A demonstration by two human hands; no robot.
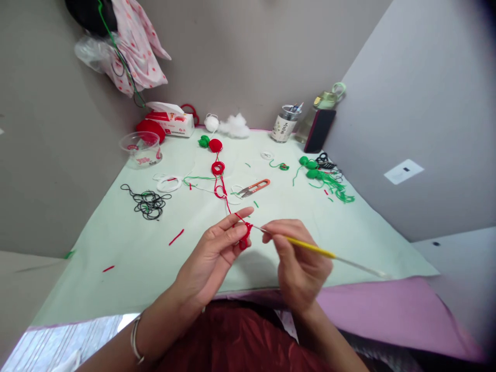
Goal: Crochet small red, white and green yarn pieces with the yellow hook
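Note:
Near the front middle of the table, my left hand [215,253] pinches a small red crocheted piece [245,238] between thumb and fingers, its index finger stretched out with red yarn over it. My right hand [300,261] is closed round a crochet hook with a yellow grip [310,247], whose metal tip meets the red piece. From the piece, the red yarn [228,205] runs back past loose red loops [218,168] to a red ball [215,145]. Orange thread snips [254,188] lie just beyond my hands.
Black cord [149,204], a white yarn ring [169,184] and a clear tub [141,155] are at left. A tissue box [174,124], white stuffing [235,126] and pen holder [284,124] stand behind. Green yarn pieces [329,181] and a propped phone [320,130] are at right.

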